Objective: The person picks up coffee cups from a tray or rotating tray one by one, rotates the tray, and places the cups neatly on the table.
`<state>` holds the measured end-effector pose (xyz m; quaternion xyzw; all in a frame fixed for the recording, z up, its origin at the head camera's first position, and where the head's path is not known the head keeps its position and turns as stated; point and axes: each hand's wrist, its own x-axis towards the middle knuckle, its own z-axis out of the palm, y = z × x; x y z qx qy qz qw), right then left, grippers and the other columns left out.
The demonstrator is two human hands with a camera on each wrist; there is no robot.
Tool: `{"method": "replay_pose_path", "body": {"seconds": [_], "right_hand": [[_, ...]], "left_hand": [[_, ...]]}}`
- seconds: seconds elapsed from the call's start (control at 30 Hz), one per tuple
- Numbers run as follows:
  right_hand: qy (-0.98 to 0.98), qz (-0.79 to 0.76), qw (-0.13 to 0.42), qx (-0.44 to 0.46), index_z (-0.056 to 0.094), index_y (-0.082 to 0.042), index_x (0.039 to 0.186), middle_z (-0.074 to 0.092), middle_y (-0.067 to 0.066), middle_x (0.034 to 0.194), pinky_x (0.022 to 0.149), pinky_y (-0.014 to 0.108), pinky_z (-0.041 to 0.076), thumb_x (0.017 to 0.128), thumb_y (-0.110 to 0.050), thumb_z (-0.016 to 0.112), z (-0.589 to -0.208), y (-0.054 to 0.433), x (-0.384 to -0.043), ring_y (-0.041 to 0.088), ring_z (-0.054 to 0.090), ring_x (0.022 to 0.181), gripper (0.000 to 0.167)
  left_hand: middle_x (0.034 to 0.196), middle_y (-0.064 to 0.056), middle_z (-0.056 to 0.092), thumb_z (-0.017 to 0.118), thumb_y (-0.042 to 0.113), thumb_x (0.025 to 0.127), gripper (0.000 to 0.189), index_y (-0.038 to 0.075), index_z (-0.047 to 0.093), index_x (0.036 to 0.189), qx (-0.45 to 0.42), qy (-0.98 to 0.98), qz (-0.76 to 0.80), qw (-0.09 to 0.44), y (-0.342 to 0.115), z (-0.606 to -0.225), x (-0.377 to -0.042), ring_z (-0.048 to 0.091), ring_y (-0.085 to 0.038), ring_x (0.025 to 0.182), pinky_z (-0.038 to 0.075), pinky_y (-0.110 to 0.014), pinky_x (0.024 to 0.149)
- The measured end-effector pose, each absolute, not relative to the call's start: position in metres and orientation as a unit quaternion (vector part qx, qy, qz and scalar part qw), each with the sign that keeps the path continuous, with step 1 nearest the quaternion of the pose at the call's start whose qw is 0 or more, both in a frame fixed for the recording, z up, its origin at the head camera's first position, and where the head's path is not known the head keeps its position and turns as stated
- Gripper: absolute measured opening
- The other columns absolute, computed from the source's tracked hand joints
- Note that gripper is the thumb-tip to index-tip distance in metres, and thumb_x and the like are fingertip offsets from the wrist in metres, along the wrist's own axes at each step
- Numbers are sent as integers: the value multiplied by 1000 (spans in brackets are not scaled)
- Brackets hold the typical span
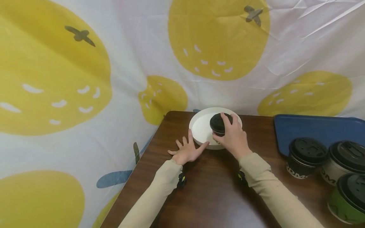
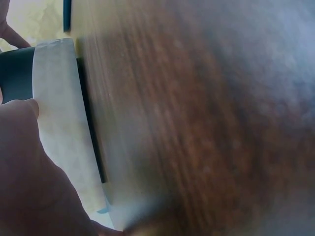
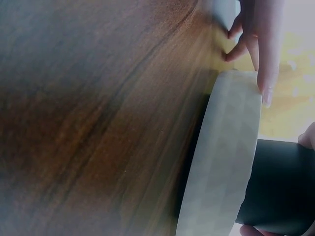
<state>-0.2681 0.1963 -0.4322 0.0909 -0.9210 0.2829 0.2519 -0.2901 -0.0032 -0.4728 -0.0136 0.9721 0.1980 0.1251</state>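
A round white shallow dish (image 1: 200, 128) with a raised wall stands near the table's far edge. My right hand (image 1: 235, 136) grips a dark paper coffee cup (image 1: 218, 123) with a black lid, thumb on the near side and fingers around the lid. The cup is within the dish's rim; in the right wrist view its dark side (image 3: 280, 184) shows above the dish wall (image 3: 226, 137), which hides its base. With fingers spread, my left hand (image 1: 186, 151) rests at the dish's near left rim. Its thumb touches the wall (image 2: 61, 108) in the left wrist view.
At the right, a blue tray (image 1: 313, 128) lies on the brown wooden table (image 1: 205, 183). Near it stand three lidded cups: one black (image 1: 306, 158), one white (image 1: 330, 172) and one green (image 1: 343, 205). A lemon-patterned cloth (image 1: 125, 72) hangs behind and to the left.
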Motion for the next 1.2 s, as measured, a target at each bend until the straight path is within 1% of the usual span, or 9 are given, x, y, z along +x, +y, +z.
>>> {"method": "replay_pose_path", "body": {"seconds": [0.3,0.4,0.5,0.63,0.8,1.0,1.2], "right_hand": [[-922,281,251,93,48,-10,150,45,29,145,70,68,58,81,-35,84,-432,197,-269,54,61,117,82],[-921,282,251,93,48,-10,150,44,29,145,70,68,58,81,-35,84,-432,197,-269,54,61,118,83],[-922,281,251,93,47,-10,150,44,29,146,70,68,58,80,-35,84,-432,197,-269,54,60,119,83],[-921,281,252,94,48,-9,150,45,29,146,70,68,58,80,-35,84,-431,198,-268,55,60,119,83],[-920,277,258,106,50,-8,149,47,29,144,68,66,58,80,-35,85,-432,199,-268,54,62,114,82],[-907,289,281,124,53,-9,146,51,29,141,68,65,59,78,-33,87,-432,201,-267,52,66,107,80],[-881,313,330,131,54,-11,146,53,29,139,71,65,58,76,-32,88,-411,207,-253,52,68,96,80]], "left_hand": [[175,-20,3,39,93,84,117,31,-22,163,-16,971,200,128,-2,-470,-289,-4,-55,159,1,-93,105],[175,-19,2,37,93,84,117,31,-24,163,-15,972,194,133,-2,-469,-288,-5,-54,159,2,-93,105],[175,-20,4,35,92,85,116,30,-23,163,-10,973,192,129,-2,-465,-284,-3,-55,159,3,-93,106],[175,-21,9,34,92,85,115,27,-18,165,-3,974,196,114,-2,-460,-278,1,-56,159,5,-92,106],[174,-21,9,33,93,85,115,26,-17,166,-5,974,191,118,-2,-459,-274,2,-56,159,6,-92,106],[175,-21,9,33,92,86,115,27,-17,166,-8,974,188,123,-3,-460,-274,2,-55,159,6,-92,106],[175,-20,7,34,93,85,116,29,-20,165,-4,973,193,123,-4,-458,-276,0,-55,159,6,-92,107]]}}
